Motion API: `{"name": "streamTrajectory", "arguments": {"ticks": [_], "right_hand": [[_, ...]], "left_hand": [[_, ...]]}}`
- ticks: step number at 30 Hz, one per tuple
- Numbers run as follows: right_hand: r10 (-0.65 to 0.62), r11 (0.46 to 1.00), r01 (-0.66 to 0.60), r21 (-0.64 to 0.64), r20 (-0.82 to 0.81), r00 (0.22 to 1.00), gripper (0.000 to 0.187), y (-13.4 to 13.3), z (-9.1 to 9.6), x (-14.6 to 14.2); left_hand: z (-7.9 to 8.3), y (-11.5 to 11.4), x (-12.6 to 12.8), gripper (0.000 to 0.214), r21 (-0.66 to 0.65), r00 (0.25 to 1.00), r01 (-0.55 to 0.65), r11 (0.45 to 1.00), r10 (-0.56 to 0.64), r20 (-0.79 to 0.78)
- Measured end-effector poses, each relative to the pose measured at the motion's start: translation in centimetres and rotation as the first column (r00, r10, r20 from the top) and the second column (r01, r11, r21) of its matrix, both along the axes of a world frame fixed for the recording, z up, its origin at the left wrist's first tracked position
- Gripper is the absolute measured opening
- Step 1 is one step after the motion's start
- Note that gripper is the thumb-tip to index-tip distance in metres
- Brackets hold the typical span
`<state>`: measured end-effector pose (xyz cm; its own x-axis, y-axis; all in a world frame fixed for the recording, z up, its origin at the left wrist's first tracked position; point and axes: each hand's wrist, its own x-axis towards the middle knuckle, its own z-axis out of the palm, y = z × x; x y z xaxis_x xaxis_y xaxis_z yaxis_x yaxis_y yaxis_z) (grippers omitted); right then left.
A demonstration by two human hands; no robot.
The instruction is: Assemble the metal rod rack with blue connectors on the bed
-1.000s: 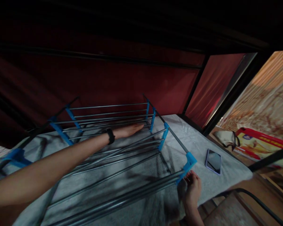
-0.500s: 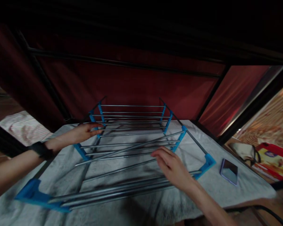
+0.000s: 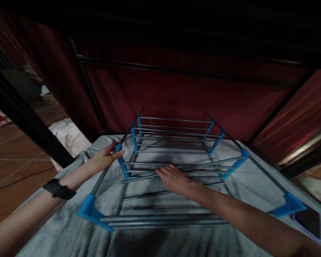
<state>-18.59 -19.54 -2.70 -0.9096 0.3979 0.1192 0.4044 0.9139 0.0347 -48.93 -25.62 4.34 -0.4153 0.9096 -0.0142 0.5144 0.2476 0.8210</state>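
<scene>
A metal rack [image 3: 176, 150] of thin grey rods and blue plastic joints lies flat on a grey cloth-covered surface [image 3: 69, 221]. My left hand [image 3: 105, 159], with a black band on the wrist, grips the rack's left side rail at a blue joint [image 3: 119, 148]. My right hand [image 3: 173, 178] rests flat, fingers stretched, on loose slanting rods [image 3: 182, 167] in the rack's middle section.
Dark red fabric panels [image 3: 176, 96] on a black frame stand close behind and to both sides. A phone [image 3: 309, 221] lies at the right edge of the cloth. Tiled floor and a striped cloth [image 3: 69, 137] show at the left.
My view has swung left. My right hand went from the rack's near right corner to the middle rods. My left hand drew back from the far rods to the left rail.
</scene>
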Motion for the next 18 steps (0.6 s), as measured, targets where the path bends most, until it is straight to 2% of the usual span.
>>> {"name": "streamTrajectory", "arguments": {"ticks": [3, 7, 11, 13, 15, 18], "right_hand": [[0.009, 1.000, -0.009, -0.002, 0.021, 1.000, 0.028, -0.3, 0.3, -1.1], [-0.027, 1.000, 0.027, 0.014, 0.001, 1.000, 0.026, -0.1, 2.1, -2.2], [-0.064, 0.997, 0.066, 0.034, -0.050, 0.997, 0.024, 0.9, 4.0, -2.8], [-0.080, 0.996, 0.083, 0.042, -0.064, 0.995, 0.023, 1.4, 4.7, -3.1], [-0.105, 0.993, 0.108, 0.046, -0.067, 0.992, 0.022, 1.9, 5.2, -3.5], [-0.128, 0.991, 0.130, 0.039, -0.052, 0.990, 0.020, 2.4, 5.7, -4.1]], "left_hand": [[-0.1, -0.9, 0.6, 0.071, -0.018, 0.956, -0.012, 1.000, 0.017, 0.293], [-0.3, -0.4, 0.9, 0.057, 0.024, 0.882, -0.108, 0.994, 0.085, 0.463], [-0.5, 0.6, 1.2, 0.037, 0.033, 0.738, -0.050, 0.998, 0.015, 0.675], [-0.6, 0.9, 1.2, 0.026, 0.036, 0.663, -0.020, 0.999, -0.014, 0.748], [-0.8, 1.0, 1.1, 0.024, 0.035, 0.607, -0.006, 0.999, -0.024, 0.795], [-1.8, 1.2, 0.8, 0.025, 0.079, 0.582, -0.027, 0.996, -0.049, 0.812]]}}
